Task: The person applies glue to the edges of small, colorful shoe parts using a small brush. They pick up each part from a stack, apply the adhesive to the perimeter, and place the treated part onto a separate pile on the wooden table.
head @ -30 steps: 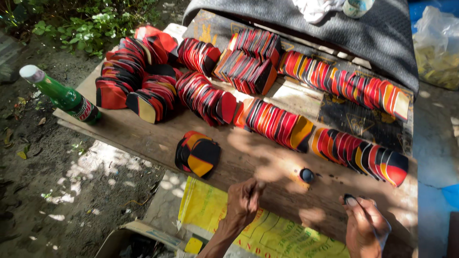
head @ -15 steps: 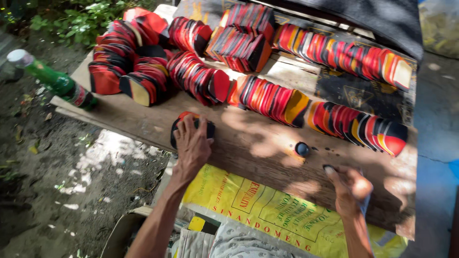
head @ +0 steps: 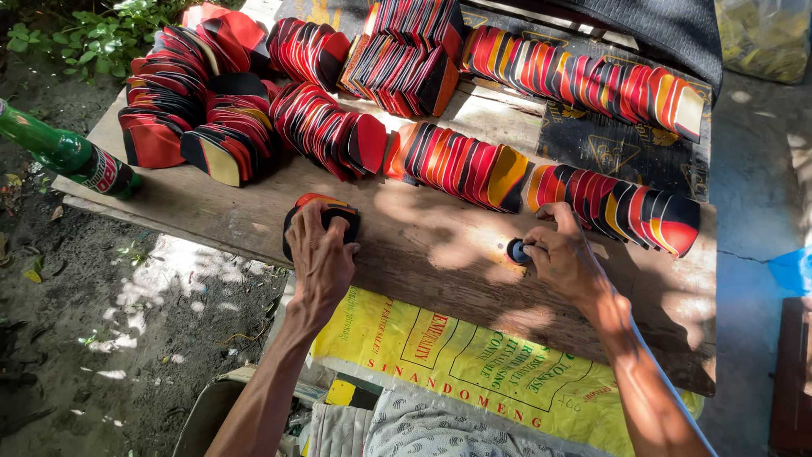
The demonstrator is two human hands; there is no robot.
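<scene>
My left hand [head: 321,258] lies flat on a small stack of black, red and yellow sole-shaped pieces [head: 323,211] near the front of the wooden board [head: 440,254]. Its fingers wrap over the stack's near edge. My right hand [head: 562,258] has its fingertips on a small round dark knob [head: 516,251] set in the board, just in front of a row of upright pieces [head: 617,207]. Both forearms reach in from the bottom of the view.
Several rows and heaps of the same coloured pieces [head: 330,127] cover the back of the board. A green glass bottle [head: 72,159] lies at the board's left end. A yellow printed sack [head: 474,364] hangs below the front edge. Dirt ground lies to the left.
My left hand has settled onto the small stack after reaching forward from the board's edge. My right hand moved up and left from the front edge to the dark knob.
</scene>
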